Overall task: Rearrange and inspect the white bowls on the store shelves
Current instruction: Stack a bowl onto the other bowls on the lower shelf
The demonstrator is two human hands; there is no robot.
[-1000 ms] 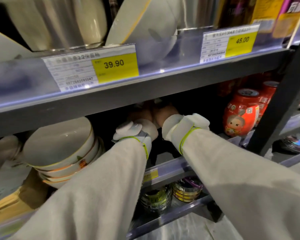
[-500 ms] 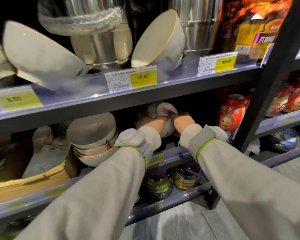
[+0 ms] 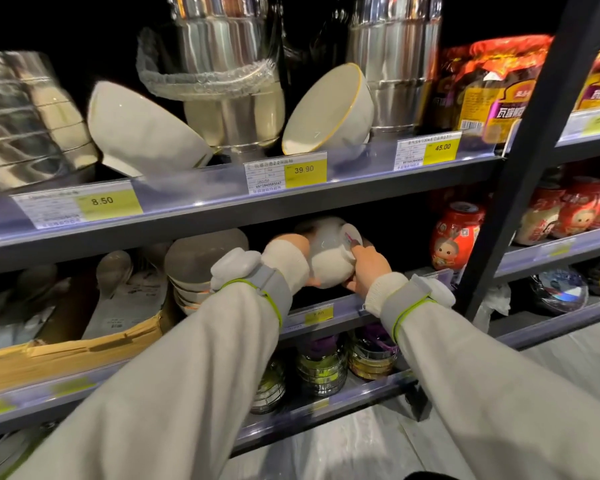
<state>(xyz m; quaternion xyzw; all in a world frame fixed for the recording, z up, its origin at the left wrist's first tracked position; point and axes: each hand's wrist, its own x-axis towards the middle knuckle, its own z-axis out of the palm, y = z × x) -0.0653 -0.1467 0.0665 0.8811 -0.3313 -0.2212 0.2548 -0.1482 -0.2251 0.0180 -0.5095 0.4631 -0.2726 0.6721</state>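
White ceramic had come out of the dark: the bowl [image 3: 328, 256], half a second before still deep in the middle shelf [image 3: 326, 315] and a second before hidden behind both wrists, now sat at the shelf's front edge, tipped on its side with its foot ring turned toward two o'clock. The right hand [image 3: 368, 268] had its fingers [image 3: 355, 251] pressed against that foot, where a small red-and-white sticker showed, too small to read. The left hand [image 3: 293, 252] was mostly covered by its cuff; it seemed to cup the bowl from nine o'clock, though I could not tell how its fingers were closed. By my judgement the bowl had been drawn forward and turned up for a look at its base, so inspection was under way and putting it back remained. At nine o'clock of the hands stood a stack of bowls [image 3: 201, 268]. On the upper shelf two more bowls leaned, one plain [image 3: 142, 129], one gold-rimmed [image 3: 329, 109]. Price tags read 8.50 [image 3: 102, 201], 39.90 [image 3: 304, 169] and 45.00 [image 3: 442, 147]; a barcode number under 39.90 looked like 6972842593047. The yellow tag [image 3: 318, 314] below the hands was blurred.
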